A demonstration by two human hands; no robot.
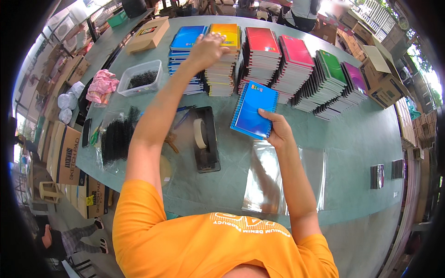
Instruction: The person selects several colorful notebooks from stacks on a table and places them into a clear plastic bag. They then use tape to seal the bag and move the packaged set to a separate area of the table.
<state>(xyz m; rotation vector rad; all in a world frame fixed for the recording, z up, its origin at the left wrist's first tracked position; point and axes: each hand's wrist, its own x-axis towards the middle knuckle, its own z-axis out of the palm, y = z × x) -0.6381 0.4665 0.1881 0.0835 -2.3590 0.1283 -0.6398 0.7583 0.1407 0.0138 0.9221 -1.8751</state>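
Note:
My right hand grips a blue spiral notebook by its lower right corner, thumb on the cover, holding it above the table. Stretched out to the far side, my left hand is over the stack of yellow spiral notebooks, fingers apart at the top cover. Left of that stands a stack of blue notebooks, partly behind my hand and forearm. To the right are stacks of red, pinkish-red, green and purple notebooks.
Clear plastic sheets lie near my right forearm. A black tray holds a tape roll. Left are black binding coils, a plastic tub and a pink cloth. Open carton at right; small dark stacks near the right edge.

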